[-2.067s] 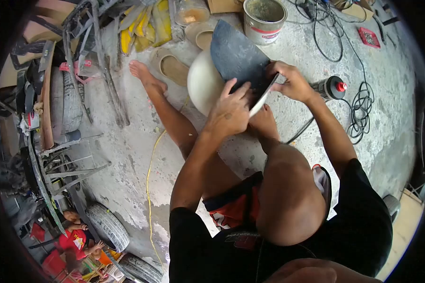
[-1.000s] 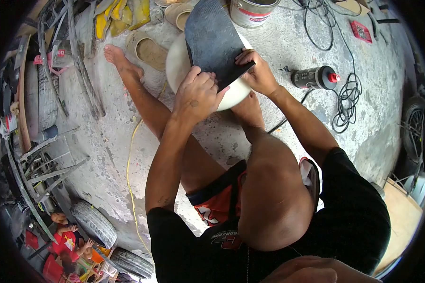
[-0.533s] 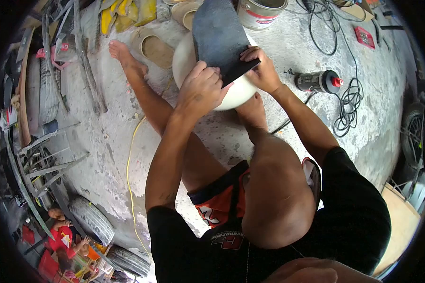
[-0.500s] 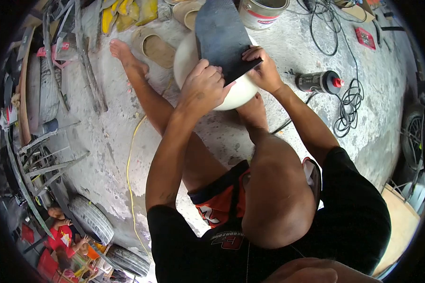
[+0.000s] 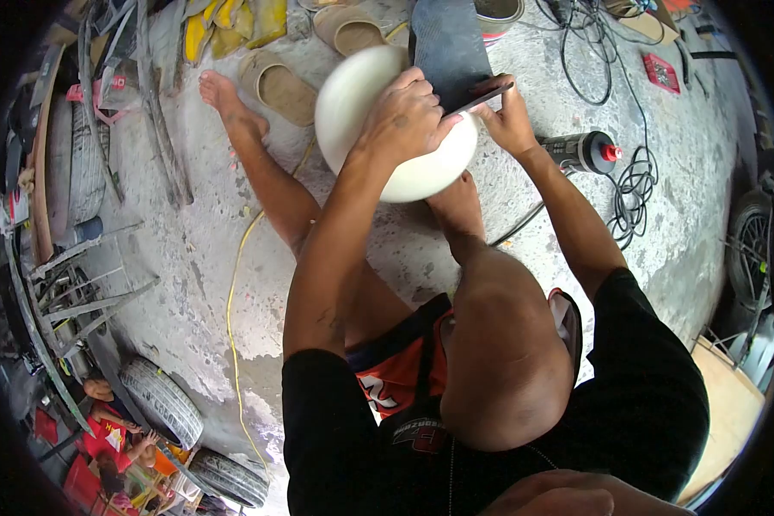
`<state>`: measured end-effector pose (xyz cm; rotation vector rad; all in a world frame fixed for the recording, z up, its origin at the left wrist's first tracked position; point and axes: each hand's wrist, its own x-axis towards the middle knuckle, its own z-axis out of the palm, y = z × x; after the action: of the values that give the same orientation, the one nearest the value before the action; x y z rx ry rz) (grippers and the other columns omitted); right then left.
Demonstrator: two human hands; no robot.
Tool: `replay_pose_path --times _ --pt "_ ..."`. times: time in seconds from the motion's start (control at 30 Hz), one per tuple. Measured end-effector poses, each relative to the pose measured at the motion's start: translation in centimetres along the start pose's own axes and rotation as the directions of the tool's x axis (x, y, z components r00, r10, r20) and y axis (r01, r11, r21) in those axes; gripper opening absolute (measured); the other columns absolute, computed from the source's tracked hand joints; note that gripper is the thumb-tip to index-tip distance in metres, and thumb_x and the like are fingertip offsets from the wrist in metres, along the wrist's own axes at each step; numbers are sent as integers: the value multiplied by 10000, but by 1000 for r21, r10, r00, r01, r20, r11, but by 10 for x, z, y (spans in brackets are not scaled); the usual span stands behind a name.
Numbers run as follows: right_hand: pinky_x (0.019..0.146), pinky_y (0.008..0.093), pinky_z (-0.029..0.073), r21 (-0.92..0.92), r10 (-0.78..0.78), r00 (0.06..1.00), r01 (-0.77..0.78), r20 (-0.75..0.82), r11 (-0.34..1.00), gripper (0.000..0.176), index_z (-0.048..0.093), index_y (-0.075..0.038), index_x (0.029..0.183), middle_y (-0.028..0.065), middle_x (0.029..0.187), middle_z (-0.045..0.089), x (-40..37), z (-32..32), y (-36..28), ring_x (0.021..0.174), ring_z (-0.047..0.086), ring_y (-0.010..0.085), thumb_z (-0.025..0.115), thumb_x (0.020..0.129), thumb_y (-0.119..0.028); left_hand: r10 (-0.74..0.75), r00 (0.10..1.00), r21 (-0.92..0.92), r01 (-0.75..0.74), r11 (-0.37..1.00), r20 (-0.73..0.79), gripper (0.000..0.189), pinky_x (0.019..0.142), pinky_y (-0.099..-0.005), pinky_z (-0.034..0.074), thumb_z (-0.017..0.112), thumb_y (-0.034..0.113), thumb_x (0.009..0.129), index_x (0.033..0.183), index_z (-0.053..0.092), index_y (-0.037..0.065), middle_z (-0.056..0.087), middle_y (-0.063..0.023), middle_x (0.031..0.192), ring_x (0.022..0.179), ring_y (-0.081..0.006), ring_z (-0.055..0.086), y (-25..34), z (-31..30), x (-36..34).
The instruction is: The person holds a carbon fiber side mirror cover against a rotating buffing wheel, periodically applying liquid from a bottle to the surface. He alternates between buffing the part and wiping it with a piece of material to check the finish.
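Observation:
Both hands grip the near end of a dark, flat panel (image 5: 450,47) that reaches away toward the top of the view. My left hand (image 5: 404,119) is closed on its left corner, thumb toward me. On the right corner, my right hand (image 5: 506,113) has its fingers bent over the edge. Beneath them sits a round, cream-white object (image 5: 353,103), between my feet; its right part is partly covered by the panel and my left hand.
Brown clogs (image 5: 285,88) lie beyond my left foot. A dark bottle with a red cap (image 5: 586,152) and coiled black cable (image 5: 635,196) are at right. A yellow cord (image 5: 233,331) crosses the floor. Tyres (image 5: 165,400) and a person in red (image 5: 107,434) are lower left.
Both hands have shifted right and a little away from me with the panel, which has tilted differently. More of the round object's left and upper surface now shows.

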<state>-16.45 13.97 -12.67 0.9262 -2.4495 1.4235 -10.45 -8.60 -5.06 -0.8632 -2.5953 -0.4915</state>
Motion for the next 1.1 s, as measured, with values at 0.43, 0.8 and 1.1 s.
replay_pose_path --times 0.43,0.8,1.1 --pt "851 392 461 -137 273 936 -248 220 959 504 511 -4 1142 175 981 597 -13 -86 -30 933 579 325 800 810 -248 -169 975 -260 203 944 147 471 977 -422 431 683 436 866 834 745 -30 722 -163 887 910 -320 643 37 44 14" --pt "860 617 568 891 472 826 -79 310 -446 523 424 25 1373 281 1373 496 -72 -156 -143 1169 587 425 434 1035 -375 -924 163 -867 322 381 -345 489 983 -395 467 344 300 1073 1307 500 -100 642 -256 1167 1113 -309 615 122 -104 -87" --pt "1024 630 449 753 394 855 7 337 -658 549 388 6 1419 248 1437 456 -73 -120 -185 1298 488 428 422 1035 -384 -989 -45 -944 306 121 -141 279 850 -309 498 551 208 1015 1117 603 -47 685 -167 977 901 -206 642 159 -114 -158"
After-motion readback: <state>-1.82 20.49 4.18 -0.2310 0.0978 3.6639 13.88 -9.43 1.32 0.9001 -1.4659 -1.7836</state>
